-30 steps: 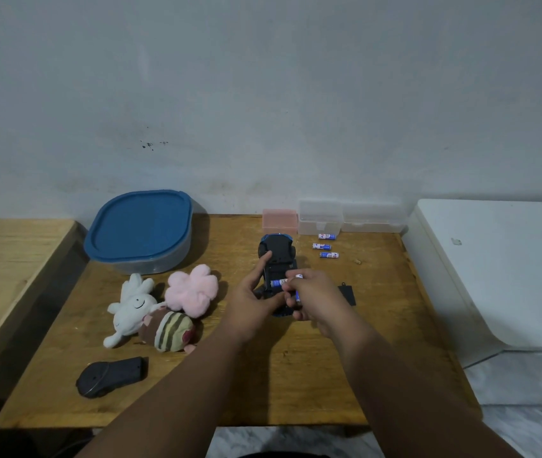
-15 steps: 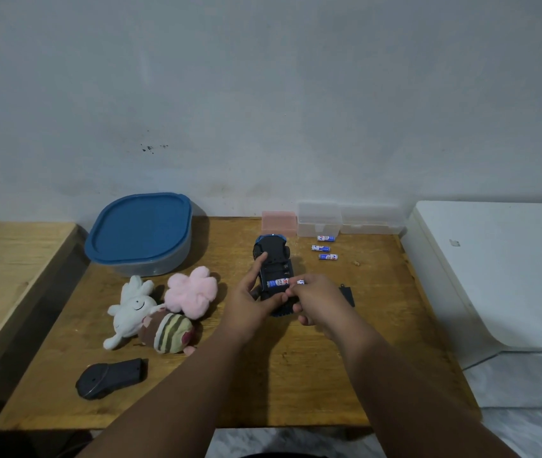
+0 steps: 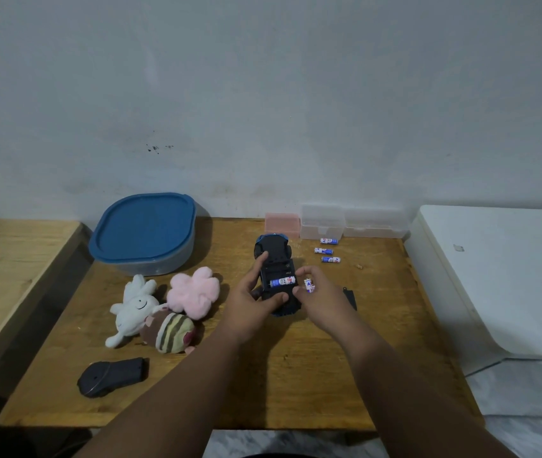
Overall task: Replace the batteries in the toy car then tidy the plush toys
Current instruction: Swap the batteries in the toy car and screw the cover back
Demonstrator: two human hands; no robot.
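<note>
Right hand (image 3: 320,292), battery (image 3: 308,285) upright.

My left grip (image 3: 256,297) covers the near end of the toy car (image 3: 274,259). My right grip (image 3: 320,294) hides most of the battery (image 3: 308,285) and part of the black cover (image 3: 350,297). The battery words are too small to read.

Left hand (image 3: 252,300) steadying upturned toy car (image 3: 276,276), right hand (image 3: 320,292) pinching battery (image 3: 308,285)

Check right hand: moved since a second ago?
Yes. The right hand, pinching a battery, pulled right, off the car, toward the black cover.
</note>
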